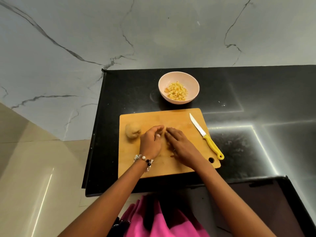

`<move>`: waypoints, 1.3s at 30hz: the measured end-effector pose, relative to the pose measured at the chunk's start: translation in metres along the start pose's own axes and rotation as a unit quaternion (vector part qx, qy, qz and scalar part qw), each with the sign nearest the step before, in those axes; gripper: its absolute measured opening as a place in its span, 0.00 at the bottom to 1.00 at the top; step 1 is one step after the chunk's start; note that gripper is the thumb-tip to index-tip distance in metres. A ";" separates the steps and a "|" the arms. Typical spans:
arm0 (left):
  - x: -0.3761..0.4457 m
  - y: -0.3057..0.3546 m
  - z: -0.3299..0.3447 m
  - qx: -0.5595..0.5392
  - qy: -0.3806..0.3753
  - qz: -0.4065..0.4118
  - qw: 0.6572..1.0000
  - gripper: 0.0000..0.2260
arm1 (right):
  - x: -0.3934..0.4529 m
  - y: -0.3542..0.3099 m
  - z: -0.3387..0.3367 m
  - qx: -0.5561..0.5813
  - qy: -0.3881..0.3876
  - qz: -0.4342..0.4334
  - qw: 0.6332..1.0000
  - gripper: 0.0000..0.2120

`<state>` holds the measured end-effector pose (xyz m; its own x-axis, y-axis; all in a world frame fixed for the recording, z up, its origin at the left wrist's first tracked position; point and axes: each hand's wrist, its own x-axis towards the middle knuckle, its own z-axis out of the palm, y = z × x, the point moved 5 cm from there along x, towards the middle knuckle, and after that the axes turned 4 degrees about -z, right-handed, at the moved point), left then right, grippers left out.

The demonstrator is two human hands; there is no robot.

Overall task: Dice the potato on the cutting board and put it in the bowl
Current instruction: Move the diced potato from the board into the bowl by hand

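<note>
The head view looks down on a black counter (256, 151), and nearest to the camera is pink clothing (159, 223) below the counter's near edge. From there two bare forearms reach onto a wooden cutting board (179, 120) that lies close to the near edge of the counter, toward its left end. The left wrist wears a bead bracelet (144, 159). The left hand (151, 141) rests on the middle of the board with its fingers curved inward like a cup; whether it holds any pieces inside I cannot tell. The right hand (177, 142) lies just beside it, fingers straight and together, flat on the board, and the fingertips of both hands almost meet. A ring shows on one finger of the right hand. At the board's left edge sits a piece of potato (132, 131), uncut, just beside the left hand. Along the board's right edge lies a knife (206, 136) with a yellow handle, its blade pointing to the far side, and no hand touches it. Beyond the far edge of the board, apart from it, stands a pale pink bowl (164, 82) with diced potato (177, 91) in it. Behind the counter rises a grey marble wall (153, 31).
</note>
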<state>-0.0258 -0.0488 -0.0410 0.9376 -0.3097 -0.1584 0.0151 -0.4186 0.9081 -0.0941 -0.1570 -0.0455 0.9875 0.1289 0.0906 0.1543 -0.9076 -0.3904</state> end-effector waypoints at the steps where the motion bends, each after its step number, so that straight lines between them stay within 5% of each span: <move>1: -0.002 -0.001 0.001 0.008 -0.010 0.005 1.000 0.17 | -0.005 -0.005 0.001 -0.010 0.003 -0.012 1.000 0.25; 16: -0.010 -0.009 0.003 0.019 -0.047 0.054 0.997 0.20 | -0.049 -0.031 -0.008 -0.074 0.030 -0.082 0.993 0.20; 20: -0.009 -0.011 0.000 0.015 -0.062 0.048 0.997 0.20 | -0.046 -0.030 -0.016 -0.090 0.049 -0.084 0.991 0.10; 27: -0.009 -0.008 -0.001 0.037 -0.093 0.074 0.992 0.20 | -0.026 -0.009 -0.025 -0.032 0.039 0.031 0.998 0.05; 36: -0.012 -0.002 -0.004 0.051 -0.061 0.115 0.990 0.18 | -0.020 0.014 -0.054 0.104 0.028 0.151 0.983 0.16; 39: -0.011 -0.001 -0.003 0.038 -0.036 0.106 0.993 0.17 | -0.021 0.016 -0.045 0.046 -0.068 0.149 0.985 0.24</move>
<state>-0.0349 -0.0427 -0.0388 0.8897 -0.4565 0.0030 -0.2082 -0.3999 0.8926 -0.1134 -0.1921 -0.0124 0.9834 -0.0807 -0.1624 -0.1480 -0.8744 -0.4621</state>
